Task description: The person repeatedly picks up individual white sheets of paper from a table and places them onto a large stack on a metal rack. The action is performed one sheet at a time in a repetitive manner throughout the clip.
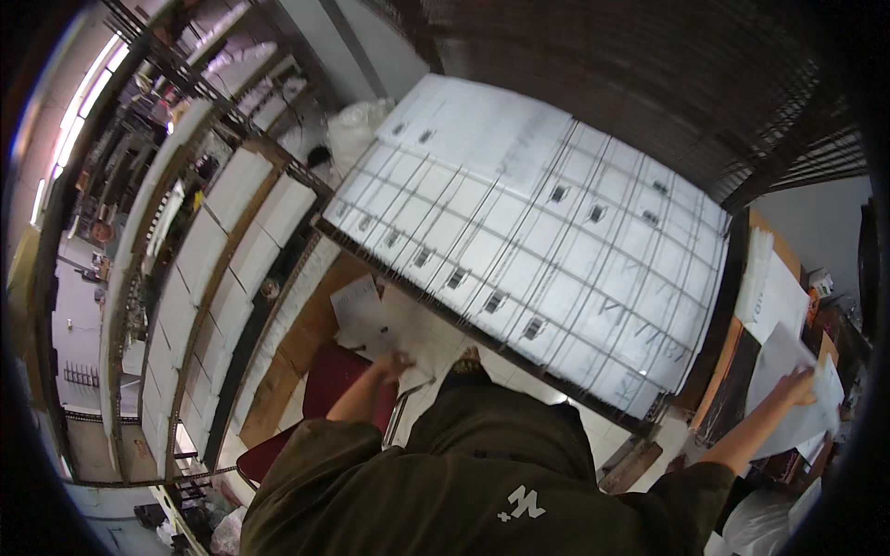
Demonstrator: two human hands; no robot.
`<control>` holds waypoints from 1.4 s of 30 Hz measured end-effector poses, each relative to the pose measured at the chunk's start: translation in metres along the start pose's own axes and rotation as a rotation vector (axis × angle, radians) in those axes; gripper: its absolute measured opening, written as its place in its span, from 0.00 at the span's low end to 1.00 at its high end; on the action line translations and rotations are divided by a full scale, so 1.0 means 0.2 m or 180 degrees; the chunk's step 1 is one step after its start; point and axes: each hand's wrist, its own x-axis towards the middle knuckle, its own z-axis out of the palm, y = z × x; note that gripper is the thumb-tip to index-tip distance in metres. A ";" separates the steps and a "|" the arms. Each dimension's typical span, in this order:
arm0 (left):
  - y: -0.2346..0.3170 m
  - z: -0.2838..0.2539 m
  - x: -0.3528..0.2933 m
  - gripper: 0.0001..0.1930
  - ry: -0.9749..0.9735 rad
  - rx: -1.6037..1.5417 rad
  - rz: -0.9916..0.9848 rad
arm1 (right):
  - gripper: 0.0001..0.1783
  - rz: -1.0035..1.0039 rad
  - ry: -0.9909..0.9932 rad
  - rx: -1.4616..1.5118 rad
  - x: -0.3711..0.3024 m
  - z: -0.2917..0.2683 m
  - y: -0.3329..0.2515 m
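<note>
My right hand (pixel 799 386), out at the far right, has its fingers closed on a translucent white sheet (pixel 774 371) that hangs down beside it. Low on the left, my left hand (pixel 397 364) is smeared by motion, so its fingers do not show clearly. It is over the floor, close to a dark red chair (pixel 338 385) and a loose white sheet (pixel 360 310). In front of me stands a table topped with white sheets (pixel 519 222), crossed by a grid of dark lines and small dark printed blocks.
Tall shelves (pixel 209 278) on the left hold stacked white packs. A clear plastic bag (pixel 360 125) sits behind the table's far left corner. Cardboard and white paper (pixel 771 296) stand at the right, next to clutter. A dark mesh (pixel 630 65) hangs beyond the table.
</note>
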 end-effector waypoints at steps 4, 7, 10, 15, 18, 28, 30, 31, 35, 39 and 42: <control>-0.05 -0.22 0.23 0.31 0.0330 -0.0207 -0.0023 | 0.45 -0.0364 -0.0849 -0.0238 -0.35 0.53 -0.46; 0.20 -0.53 0.10 0.32 0.0130 0.0050 -0.0016 | 0.35 -0.0264 -0.2395 -0.0708 -0.74 0.84 -0.70; 0.00 -0.63 0.04 0.34 -0.0383 0.0128 -0.0022 | 0.34 -0.0475 -0.3932 -0.1379 -1.37 1.26 -0.88; -0.18 -1.16 0.02 0.33 0.0153 0.0336 -0.0376 | 0.34 -0.0329 -0.5497 -0.2005 -2.50 1.41 -1.25; -0.22 -1.29 0.11 0.30 0.0626 -0.0185 -0.0373 | 0.26 -0.1281 -0.5941 -0.2623 -2.89 1.44 -1.29; -0.34 -0.72 0.20 0.28 0.0869 -0.0177 -0.0038 | 0.37 -0.1917 -0.6935 -0.1301 -3.18 1.77 -1.47; -0.17 -0.81 -0.07 0.28 0.0834 -0.0475 -0.0505 | 0.37 -0.1249 -0.6410 -0.1256 -3.01 1.76 -1.32; -0.12 -0.81 -0.14 0.27 0.0795 -0.0525 -0.0600 | 0.38 -0.0903 -0.6313 -0.0846 -2.86 1.77 -1.12; -0.15 -0.42 -0.31 0.23 0.1221 -0.1192 -0.0622 | 0.35 0.0731 -0.5676 -0.0037 -2.51 1.58 -0.29; -0.03 0.04 -0.79 0.11 0.1238 -0.1212 -0.0836 | 0.34 0.1361 -0.4894 -0.0163 -2.47 1.38 0.34; -0.39 0.62 -1.03 0.24 0.0344 -0.0971 -0.1771 | 0.34 0.1596 -0.4572 0.0002 -2.46 1.35 0.76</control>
